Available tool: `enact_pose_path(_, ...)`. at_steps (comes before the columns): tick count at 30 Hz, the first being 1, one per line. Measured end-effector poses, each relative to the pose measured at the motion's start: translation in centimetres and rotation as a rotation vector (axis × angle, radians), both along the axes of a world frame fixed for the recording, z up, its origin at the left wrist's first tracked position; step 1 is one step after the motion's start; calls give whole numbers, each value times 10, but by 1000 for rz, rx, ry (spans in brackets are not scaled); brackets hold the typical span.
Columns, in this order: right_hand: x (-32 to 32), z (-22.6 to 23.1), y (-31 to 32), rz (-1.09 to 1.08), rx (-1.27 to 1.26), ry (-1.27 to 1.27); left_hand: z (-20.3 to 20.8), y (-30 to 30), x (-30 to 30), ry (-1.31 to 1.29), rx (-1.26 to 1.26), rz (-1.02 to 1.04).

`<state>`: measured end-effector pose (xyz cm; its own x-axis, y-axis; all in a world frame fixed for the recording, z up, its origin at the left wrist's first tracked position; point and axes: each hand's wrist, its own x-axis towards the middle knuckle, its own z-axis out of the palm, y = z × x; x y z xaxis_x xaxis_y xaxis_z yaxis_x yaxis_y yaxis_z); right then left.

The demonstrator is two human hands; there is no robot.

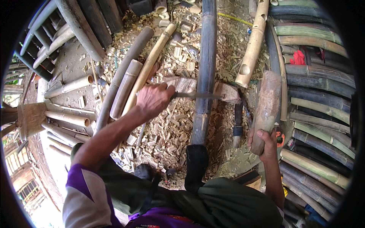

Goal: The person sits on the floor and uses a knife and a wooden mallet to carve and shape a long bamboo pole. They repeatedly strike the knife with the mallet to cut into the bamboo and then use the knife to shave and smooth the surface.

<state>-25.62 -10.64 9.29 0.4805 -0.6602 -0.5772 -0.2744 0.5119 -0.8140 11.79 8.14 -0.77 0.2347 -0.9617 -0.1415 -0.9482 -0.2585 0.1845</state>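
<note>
My left hand (pixel 154 99) is closed around the handle of a long, narrow, dark-bladed tool (pixel 192 95). The blade lies level across a dark bamboo pole (pixel 205 72) and looks slightly blurred, so whether it is a knife or a chisel I cannot tell. Under the pole is a rough wooden block (pixel 227 92). My right hand (pixel 265 141), off to the right of the pole, grips the lower end of a thick, worn wooden club (pixel 267 100), which is upright in the picture and apart from the blade. A black-covered foot (pixel 196 161) is at the pole's near end.
Wood chips (pixel 167 133) cover the floor. A brush (pixel 237 131) and a pale bamboo tube with cut holes (pixel 251 53) lie right of the pole. Several bamboo lengths (pixel 127 85) lie to the left; stacked poles (pixel 319 91) line the right. An orange-handled tool (pixel 280 139) is near my right hand.
</note>
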Motion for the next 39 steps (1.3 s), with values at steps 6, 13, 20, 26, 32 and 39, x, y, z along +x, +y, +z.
enact_pose_path(6, 8, 6, -9, 90, 10, 215, 2, 38, -21, 173, -61, -16)
enact_pose_path(13, 37, 8, -5, 186, -17, 200, -5, 44, -26, 203, 97, 75)
enact_pose_path(20, 45, 3, -5, 410, -324, 145, -6, 45, -23, 178, 197, 33)
enact_pose_path(26, 60, 17, -4, 1109, -1376, 127, -4, 37, -22, 160, 285, 75)
enact_pose_path(32, 90, -43, -73, 1522, -1855, 335, 2, 27, -24, 161, 332, 78)
enact_pose_path(39, 95, -34, -58, 1399, -1937, -164, 0, 30, -27, 128, 301, 64)
